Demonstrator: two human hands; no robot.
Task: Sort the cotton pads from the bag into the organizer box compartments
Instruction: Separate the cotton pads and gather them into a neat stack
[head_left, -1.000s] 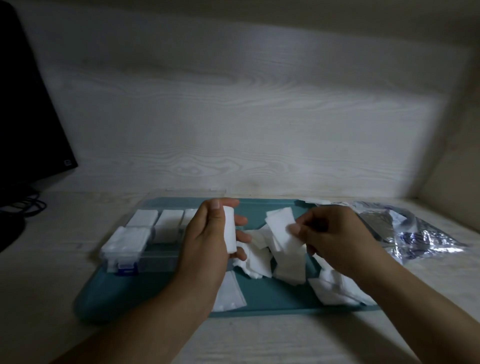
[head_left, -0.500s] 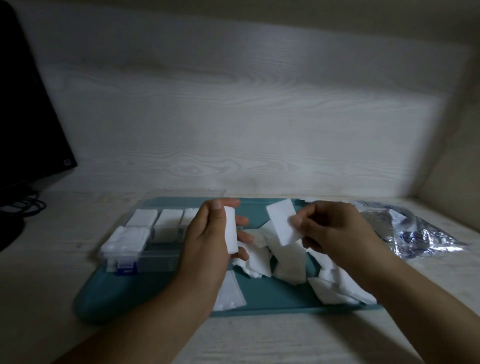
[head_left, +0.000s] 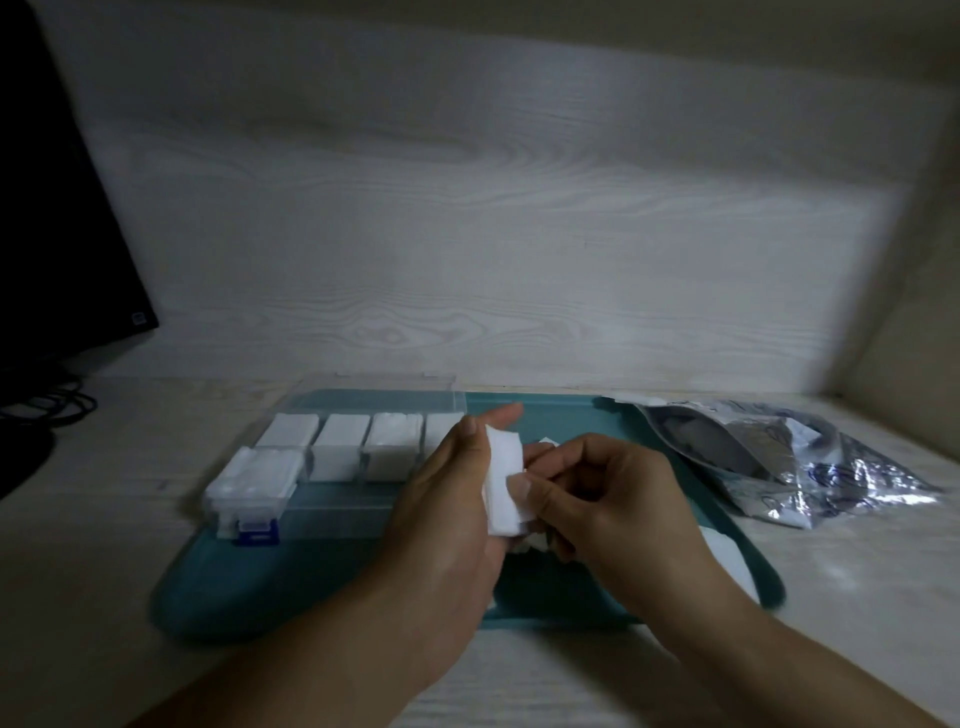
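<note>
Five compartments of the clear plastic organizer box (head_left: 332, 457) on the teal tray (head_left: 249, 587) hold white pads. Left hand (head_left: 452, 514) grips a small stack of white square cotton pads (head_left: 503, 480) upright; right hand (head_left: 602, 499) pinches it too, probably squaring edges before loading. Crumpled silver foil bag (head_left: 789, 457) lies off right, out of the way.

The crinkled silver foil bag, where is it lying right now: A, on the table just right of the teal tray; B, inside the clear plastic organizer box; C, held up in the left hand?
A: the crinkled silver foil bag lies on the table beside the right edge of the teal tray.
</note>
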